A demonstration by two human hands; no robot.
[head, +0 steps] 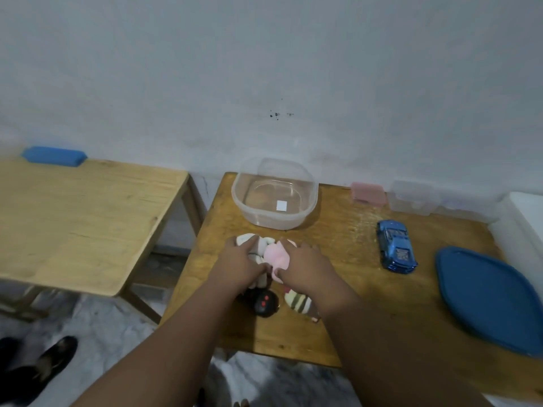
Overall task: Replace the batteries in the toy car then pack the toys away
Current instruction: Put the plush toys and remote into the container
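Note:
A blue toy car (pixel 396 247) lies on the right part of the wooden table (pixel 346 289), apart from both hands. A clear plastic tub (pixel 274 193) stands empty at the table's back. In front of it lies a heap of pink and white soft toys (pixel 274 254). My left hand (pixel 242 261) grips the white ones on the left, and my right hand (pixel 308 264) grips the pink one. A black remote control with red buttons (pixel 264 304) and a striped soft toy (pixel 298 302) lie under my wrists.
The tub's blue lid (pixel 487 298) rests at the table's right edge. A pink box (pixel 368 193) and a clear box (pixel 411 201) stand by the wall. A second wooden table (pixel 79 224) with a blue block (pixel 54 156) is on the left. Black shoes (pixel 38 368) lie on the floor.

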